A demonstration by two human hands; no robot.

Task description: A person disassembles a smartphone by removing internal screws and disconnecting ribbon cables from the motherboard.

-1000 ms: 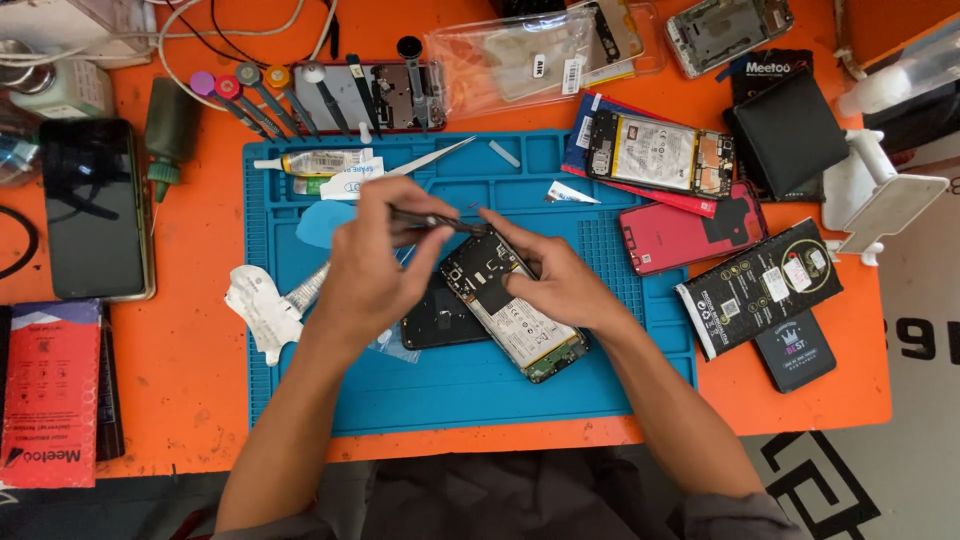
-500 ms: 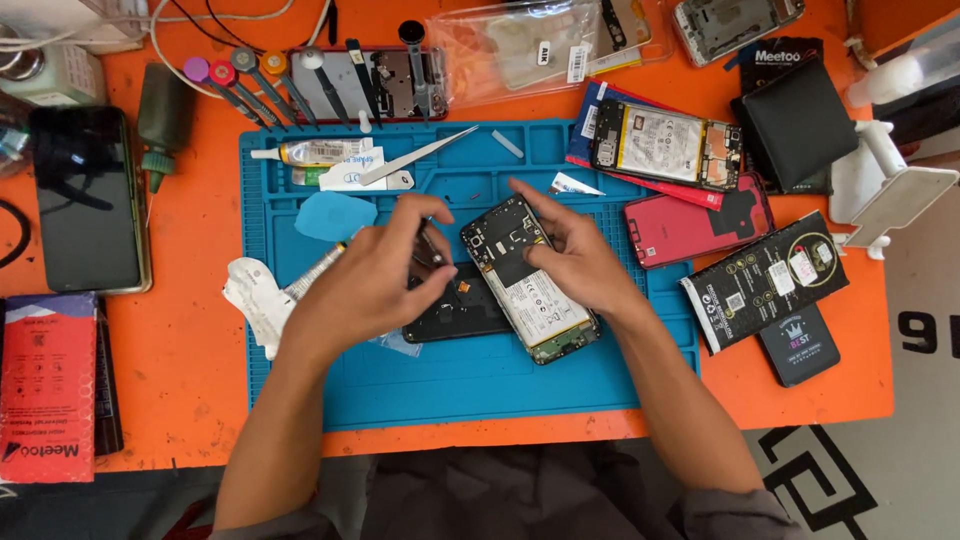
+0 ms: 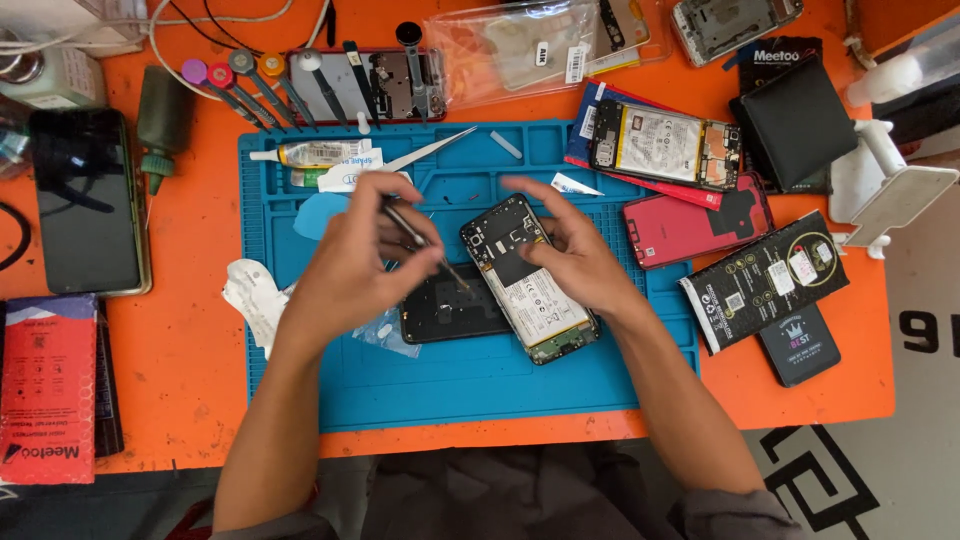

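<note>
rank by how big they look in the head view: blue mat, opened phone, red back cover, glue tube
1. blue mat
2. opened phone
3. red back cover, close to the phone in size, so unsure
4. glue tube

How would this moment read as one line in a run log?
left hand: holds tweezers, tip by opened phone | right hand: steadies phone | surface: blue mat

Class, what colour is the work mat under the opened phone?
Blue; the work mat shows best in the head view.
</note>
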